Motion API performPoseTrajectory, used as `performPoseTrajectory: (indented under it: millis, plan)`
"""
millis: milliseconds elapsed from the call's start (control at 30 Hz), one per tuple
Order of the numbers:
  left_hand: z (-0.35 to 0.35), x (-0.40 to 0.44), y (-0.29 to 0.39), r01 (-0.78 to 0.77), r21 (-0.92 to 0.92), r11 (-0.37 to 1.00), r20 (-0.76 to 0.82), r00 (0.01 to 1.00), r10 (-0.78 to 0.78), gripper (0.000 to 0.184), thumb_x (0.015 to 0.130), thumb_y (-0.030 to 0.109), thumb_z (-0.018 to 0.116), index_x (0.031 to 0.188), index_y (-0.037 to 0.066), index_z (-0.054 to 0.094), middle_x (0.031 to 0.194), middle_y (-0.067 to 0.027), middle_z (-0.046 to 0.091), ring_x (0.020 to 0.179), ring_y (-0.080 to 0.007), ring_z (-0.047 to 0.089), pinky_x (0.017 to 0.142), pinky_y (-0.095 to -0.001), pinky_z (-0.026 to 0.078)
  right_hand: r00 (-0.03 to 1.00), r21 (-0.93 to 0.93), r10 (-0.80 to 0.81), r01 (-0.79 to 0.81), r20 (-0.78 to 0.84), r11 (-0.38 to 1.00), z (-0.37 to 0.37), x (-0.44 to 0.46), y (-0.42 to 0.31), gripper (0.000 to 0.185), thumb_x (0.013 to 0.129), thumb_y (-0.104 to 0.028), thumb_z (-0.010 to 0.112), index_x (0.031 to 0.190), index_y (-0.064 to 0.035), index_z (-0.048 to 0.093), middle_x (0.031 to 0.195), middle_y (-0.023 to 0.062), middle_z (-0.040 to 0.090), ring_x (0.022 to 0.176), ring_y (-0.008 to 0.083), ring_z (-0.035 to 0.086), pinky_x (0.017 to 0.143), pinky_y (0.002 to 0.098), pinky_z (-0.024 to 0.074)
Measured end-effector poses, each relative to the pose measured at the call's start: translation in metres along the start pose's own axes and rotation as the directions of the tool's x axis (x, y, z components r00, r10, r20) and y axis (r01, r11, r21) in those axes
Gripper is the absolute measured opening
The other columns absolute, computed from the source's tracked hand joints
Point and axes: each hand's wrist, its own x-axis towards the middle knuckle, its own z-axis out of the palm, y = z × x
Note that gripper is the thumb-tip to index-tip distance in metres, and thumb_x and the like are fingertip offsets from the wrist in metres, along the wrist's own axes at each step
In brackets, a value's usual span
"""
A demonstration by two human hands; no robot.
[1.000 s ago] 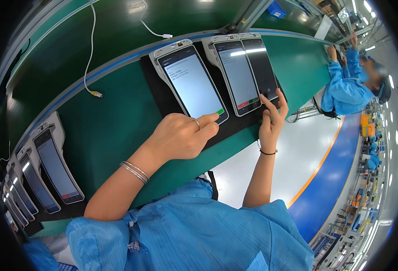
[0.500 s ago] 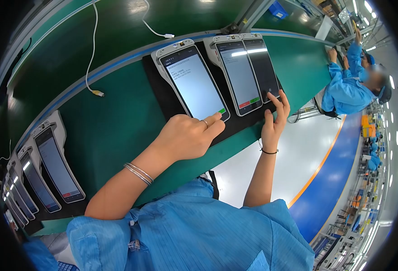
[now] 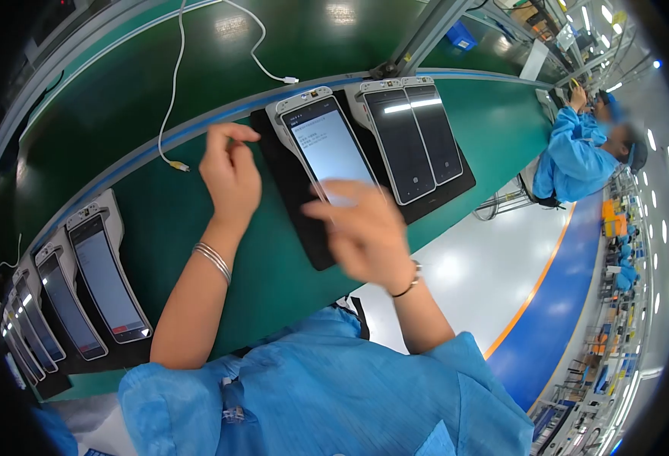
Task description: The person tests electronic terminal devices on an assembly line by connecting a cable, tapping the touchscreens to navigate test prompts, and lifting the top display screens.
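Observation:
A white handheld terminal (image 3: 327,140) with a lit screen of text lies on a black mat (image 3: 296,205). My right hand (image 3: 368,232), blurred by motion, is over the lower part of that terminal and covers its bottom edge; whether it touches the glass cannot be told. To the left of the terminal, my left hand (image 3: 230,178) is raised with its fingers curled in, and nothing shows in it. Two more terminals stand side by side to the right, a nearer one (image 3: 396,144) and a farther one (image 3: 437,133), both with dark screens.
Several similar terminals, the closest one (image 3: 106,273) among them, line the left end of the green bench (image 3: 494,114). A white cable (image 3: 176,91) hangs down behind, beside another cable (image 3: 262,64). Co-workers in blue (image 3: 577,159) sit at the far right.
My left hand has left the lit terminal and moved up and left. My right hand has swung left from the far terminal to the lit one. The second terminal's screen has turned dark.

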Motion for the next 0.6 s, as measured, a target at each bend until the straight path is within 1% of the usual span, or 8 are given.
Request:
performPoseTrajectory:
  millis: [33, 67, 133, 200, 267, 300, 433, 600]
  plan:
    - [-0.007, 0.004, -0.005, 0.147, -0.006, 0.989, -0.04, 0.988, -0.147, 0.013, 0.085, -0.007, 0.039, 0.089, 0.001, 0.049, 0.086, -0.0083, 0.062, 0.073, -0.0125, 0.059, 0.065, -0.0241, 0.046, 0.999, 0.083, -0.024, 0.019, 0.049, 0.996, 0.021, 0.009, -0.007, 0.036, 0.069, 0.003, 0.054, 0.103, -0.0027, 0.064, 0.116, 0.018, 0.059, 0.109, 0.0356, 0.055, 0.095, 0.04, 0.043]
    - [-0.012, 0.008, -0.012, 0.159, 0.004, 0.987, -0.065, 0.985, -0.158, 0.015, 0.086, -0.006, 0.037, 0.093, 0.003, 0.047, 0.089, -0.0076, 0.057, 0.057, -0.0065, 0.047, 0.051, -0.0192, 0.039, 0.994, 0.165, -0.051, 0.035, 0.096, 0.986, 0.042, 0.018, -0.013, 0.037, 0.07, 0.003, 0.054, 0.105, -0.0018, 0.063, 0.118, 0.0201, 0.057, 0.112, 0.0374, 0.054, 0.098, 0.0411, 0.0418]
    - [-0.02, 0.016, -0.013, 0.251, -0.044, 0.967, -0.129, 0.958, -0.255, 0.014, 0.087, -0.004, 0.037, 0.093, 0.004, 0.047, 0.087, -0.0079, 0.057, 0.057, -0.0087, 0.048, 0.053, -0.0211, 0.041, 0.993, 0.028, -0.014, 0.011, 0.119, 1.0, 0.075, 0.033, -0.013, 0.042, 0.071, 0.002, 0.056, 0.113, 0.0007, 0.059, 0.125, 0.0227, 0.05, 0.119, 0.0375, 0.048, 0.102, 0.0431, 0.0387]
    - [-0.029, 0.021, -0.027, 0.244, -0.086, 0.966, -0.207, 0.944, -0.257, 0.013, 0.088, -0.003, 0.037, 0.094, 0.004, 0.047, 0.087, -0.0082, 0.057, 0.057, -0.0095, 0.05, 0.055, -0.0223, 0.042, 0.989, -0.118, 0.052, -0.036, 0.138, 0.992, 0.099, 0.045, -0.005, 0.045, 0.073, 0.001, 0.056, 0.118, 0.0032, 0.055, 0.131, 0.0244, 0.045, 0.125, 0.0372, 0.043, 0.104, 0.0434, 0.036]
    - [-0.033, 0.024, -0.027, 0.285, -0.116, 0.951, -0.216, 0.928, -0.305, 0.012, 0.088, -0.002, 0.037, 0.093, 0.004, 0.047, 0.087, -0.008, 0.057, 0.059, -0.0104, 0.052, 0.058, -0.0235, 0.043, 0.978, -0.268, 0.147, -0.104, 0.147, 0.958, 0.116, 0.051, 0.007, 0.047, 0.075, 0.0, 0.055, 0.121, 0.0056, 0.052, 0.134, 0.0252, 0.041, 0.129, 0.0363, 0.038, 0.106, 0.0422, 0.0336]
    - [-0.033, 0.025, -0.026, 0.295, -0.131, 0.947, -0.214, 0.924, -0.317, 0.012, 0.088, -0.001, 0.037, 0.092, 0.003, 0.047, 0.086, -0.0077, 0.057, 0.059, -0.0103, 0.052, 0.058, -0.0237, 0.043, 0.975, -0.243, 0.179, -0.144, 0.131, 0.959, 0.119, 0.05, 0.013, 0.049, 0.076, 0.001, 0.051, 0.124, 0.0065, 0.049, 0.135, 0.0254, 0.041, 0.131, 0.0351, 0.036, 0.108, 0.0408, 0.0318]
    - [-0.032, 0.024, -0.022, 0.292, -0.127, 0.948, -0.173, 0.934, -0.311, 0.011, 0.089, -0.001, 0.036, 0.091, 0.003, 0.046, 0.085, -0.0069, 0.057, 0.059, -0.0107, 0.053, 0.06, -0.0242, 0.044, 0.963, -0.288, 0.241, -0.198, 0.122, 0.937, 0.118, 0.046, 0.03, 0.054, 0.074, 0.005, 0.05, 0.128, 0.0082, 0.045, 0.139, 0.026, 0.036, 0.132, 0.0345, 0.034, 0.109, 0.04, 0.0313]
    - [-0.034, 0.023, -0.026, 0.317, -0.151, 0.936, -0.166, 0.926, -0.34, 0.011, 0.089, 0.0, 0.036, 0.091, 0.003, 0.046, 0.085, -0.0066, 0.056, 0.06, -0.0109, 0.053, 0.062, -0.0248, 0.045, 0.968, -0.337, 0.213, -0.157, 0.135, 0.928, 0.112, 0.043, 0.03, 0.056, 0.074, 0.007, 0.05, 0.129, 0.0091, 0.043, 0.14, 0.0262, 0.034, 0.132, 0.0355, 0.034, 0.109, 0.0399, 0.0312]
